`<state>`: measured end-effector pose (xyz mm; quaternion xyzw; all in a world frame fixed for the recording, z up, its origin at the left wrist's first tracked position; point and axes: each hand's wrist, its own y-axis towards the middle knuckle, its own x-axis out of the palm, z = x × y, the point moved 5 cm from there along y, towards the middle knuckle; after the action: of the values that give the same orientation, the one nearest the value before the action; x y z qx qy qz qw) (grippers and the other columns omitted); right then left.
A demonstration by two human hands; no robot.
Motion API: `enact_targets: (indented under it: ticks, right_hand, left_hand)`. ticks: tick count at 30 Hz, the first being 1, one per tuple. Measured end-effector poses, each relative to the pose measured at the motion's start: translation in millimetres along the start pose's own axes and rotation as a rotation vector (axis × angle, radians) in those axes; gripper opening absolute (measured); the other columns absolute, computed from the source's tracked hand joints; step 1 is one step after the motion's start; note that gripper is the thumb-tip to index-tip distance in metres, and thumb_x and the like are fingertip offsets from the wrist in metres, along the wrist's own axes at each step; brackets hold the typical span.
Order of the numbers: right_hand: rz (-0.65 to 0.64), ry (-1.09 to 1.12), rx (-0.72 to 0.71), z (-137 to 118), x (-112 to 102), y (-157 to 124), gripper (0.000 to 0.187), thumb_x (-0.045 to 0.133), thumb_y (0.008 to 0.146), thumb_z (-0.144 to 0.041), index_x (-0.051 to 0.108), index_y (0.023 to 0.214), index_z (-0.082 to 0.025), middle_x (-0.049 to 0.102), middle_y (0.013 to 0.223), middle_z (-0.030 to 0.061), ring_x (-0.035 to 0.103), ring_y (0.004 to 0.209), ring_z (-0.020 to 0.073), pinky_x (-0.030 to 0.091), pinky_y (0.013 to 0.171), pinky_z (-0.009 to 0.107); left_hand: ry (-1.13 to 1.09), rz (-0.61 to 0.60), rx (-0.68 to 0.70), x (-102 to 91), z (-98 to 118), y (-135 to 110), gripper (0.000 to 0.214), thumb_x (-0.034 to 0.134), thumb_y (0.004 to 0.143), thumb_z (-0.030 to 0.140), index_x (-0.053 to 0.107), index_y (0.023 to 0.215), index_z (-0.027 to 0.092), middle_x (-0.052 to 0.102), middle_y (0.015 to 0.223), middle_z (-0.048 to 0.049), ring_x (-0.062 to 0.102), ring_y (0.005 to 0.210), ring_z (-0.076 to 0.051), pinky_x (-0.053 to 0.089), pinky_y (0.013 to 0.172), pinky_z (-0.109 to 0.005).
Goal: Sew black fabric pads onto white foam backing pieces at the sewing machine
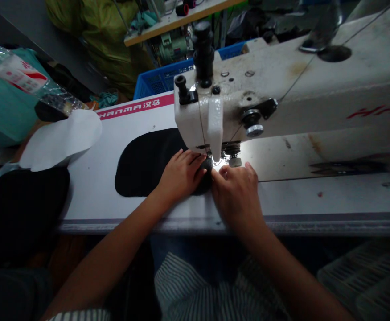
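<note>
A black fabric piece (141, 167), shaped like a shoe sole, lies on the sewing table with its right end at the needle area of a white sewing machine (216, 129). My left hand (181, 171) rests on top of that piece, palm down, fingers stretched toward the needle. Just right of the needle is my right hand (236, 189), its fingers curled and pressed together at the fabric's right edge. What its fingertips grip is partly hidden. The machine's lamp lights the spot between both hands.
On the left lie a white sole-shaped sheet (64, 138) and more black pieces (24, 209). A plastic bottle (30, 80) leans behind them. Scissors-like dark tool (348, 168) lies under the machine arm. A blue crate (163, 80) stands behind the table (97, 205).
</note>
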<state>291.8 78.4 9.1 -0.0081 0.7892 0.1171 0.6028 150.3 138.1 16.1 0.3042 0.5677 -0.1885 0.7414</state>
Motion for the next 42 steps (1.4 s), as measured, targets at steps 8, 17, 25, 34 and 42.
enact_targets:
  ticks: [8,17,25,34,42]
  right_hand:
    - [0.051,0.084,-0.137,-11.4,-2.1,-25.6,0.014,0.063,0.096,-0.021,0.072,0.106,-0.024,0.066,0.104,0.0061,0.052,0.095,0.0243,0.030,0.119,0.054]
    - [0.089,0.047,-0.153,-14.7,-2.9,-27.5,0.015,0.061,0.097,-0.019,0.071,0.108,-0.022,0.067,0.105,0.0075,0.051,0.094,0.0244,0.034,0.117,0.053]
    - [0.142,0.247,-0.166,-0.2,-0.4,-27.0,0.021,0.055,0.100,-0.019,0.071,0.114,-0.018,0.068,0.101,0.0087,0.055,0.093,0.0237,0.043,0.106,0.047]
    - [0.011,0.023,-0.177,-1.6,2.0,-18.3,0.032,0.059,0.096,-0.015,0.071,0.126,-0.020,0.067,0.108,0.0102,0.051,0.091,0.0250,0.040,0.085,0.040]
    - [-0.031,-0.040,-0.123,1.6,0.7,11.8,0.029,0.056,0.100,-0.020,0.072,0.124,-0.023,0.069,0.102,0.0089,0.051,0.086,0.0252,0.035,0.081,0.041]
  left_hand:
    - [-0.085,-0.046,0.077,2.4,-5.1,-9.0,0.037,0.054,0.106,0.030,0.061,0.139,0.015,0.064,0.144,-0.0123,0.053,0.141,-0.027,0.040,0.121,-0.052]
    - [-0.065,-0.237,0.206,1.5,-10.3,-16.0,0.050,0.051,0.106,0.045,0.052,0.151,0.021,0.051,0.159,-0.0093,0.039,0.153,-0.027,0.028,0.127,-0.052]
    - [-0.085,-0.239,0.221,1.7,-10.7,-17.2,0.050,0.055,0.105,0.043,0.052,0.151,0.023,0.049,0.161,-0.0076,0.037,0.154,-0.028,0.028,0.127,-0.053]
    - [-0.157,-0.234,0.242,-5.2,-20.3,-17.0,0.046,0.062,0.102,0.042,0.059,0.144,0.024,0.054,0.157,-0.0066,0.043,0.150,-0.024,0.032,0.125,-0.050]
    - [-0.092,-0.206,0.161,-3.7,-34.1,-0.6,0.044,0.064,0.100,0.042,0.063,0.141,0.025,0.065,0.144,-0.0105,0.052,0.141,-0.029,0.039,0.115,-0.048]
